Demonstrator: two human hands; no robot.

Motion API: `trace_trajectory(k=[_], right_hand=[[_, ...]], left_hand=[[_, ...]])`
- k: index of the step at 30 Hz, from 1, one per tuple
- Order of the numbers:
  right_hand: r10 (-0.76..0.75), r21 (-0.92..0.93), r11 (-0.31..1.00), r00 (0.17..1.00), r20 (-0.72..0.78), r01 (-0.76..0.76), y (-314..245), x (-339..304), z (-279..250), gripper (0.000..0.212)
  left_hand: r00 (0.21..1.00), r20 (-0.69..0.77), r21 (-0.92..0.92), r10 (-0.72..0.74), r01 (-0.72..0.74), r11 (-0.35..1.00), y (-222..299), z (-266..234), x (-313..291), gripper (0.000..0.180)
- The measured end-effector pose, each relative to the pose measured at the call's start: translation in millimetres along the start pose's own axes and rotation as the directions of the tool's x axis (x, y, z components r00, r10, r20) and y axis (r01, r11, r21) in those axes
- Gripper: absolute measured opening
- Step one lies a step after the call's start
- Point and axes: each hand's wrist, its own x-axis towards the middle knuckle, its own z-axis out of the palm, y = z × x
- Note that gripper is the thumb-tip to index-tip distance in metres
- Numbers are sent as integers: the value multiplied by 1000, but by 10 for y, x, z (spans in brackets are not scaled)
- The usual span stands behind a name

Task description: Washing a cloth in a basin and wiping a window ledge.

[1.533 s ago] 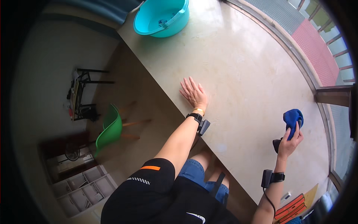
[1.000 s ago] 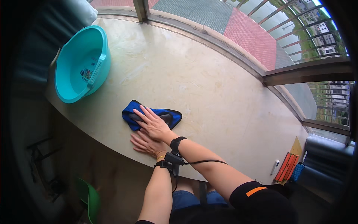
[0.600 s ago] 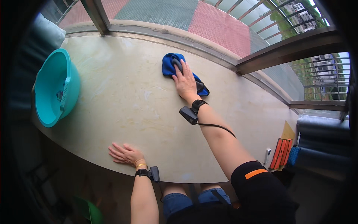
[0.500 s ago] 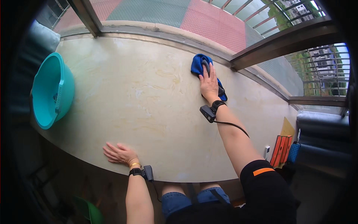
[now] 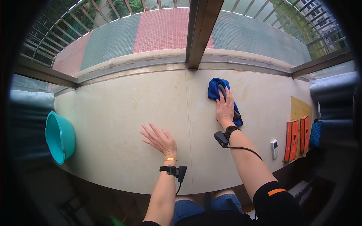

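On the far right part of a cream, marble-patterned counter [image 5: 109, 113], my right hand [image 5: 225, 110] presses down on a crumpled blue cloth [image 5: 213, 87] with dark grey folds. Its fingers lie over a fold near the middle, and more cloth shows beside and under the palm. My left hand [image 5: 162, 141] is open, fingers spread, over the middle of the counter and holding nothing. Whether it touches the surface I cannot tell. Each wrist wears a strapped black device with a cable.
A turquoise basin [image 5: 68, 135] sits at the left end. To the right are a white remote control [image 5: 275, 149], orange boxes [image 5: 291, 141] on a yellowish board [image 5: 298, 109], and a blue patterned pouch [image 5: 316, 133]. A window frame post [image 5: 200, 34] borders the far edge.
My view has turned to the right. Relative to the counter, my left hand has moved from the near edge toward the middle. My right hand stays on the cloth.
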Motion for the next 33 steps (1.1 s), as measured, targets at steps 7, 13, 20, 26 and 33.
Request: trace_trajectory(k=[7,13,20,26,33], right_hand=[[30,96,995,999,-28,-28,-13,151,-118,47],[-23,408,908,983,-180,96,-113,1126,-455,48],[-395,245,877,911,-120,413,214,1564,245,49],[-172,20,984,977,-126,176,2105,1503,-77,53],[403,-41,915,908,115,-401,4130,1553,-404,45]], left_hand=[[990,134,285,-40,0,959,774,460,-176,66],[991,134,317,-25,-19,948,867,532,-188,65],[993,118,314,2,-39,949,843,638,-246,62],[994,106,307,6,-39,951,801,625,-222,59],[994,103,352,39,-73,933,708,685,-251,58]])
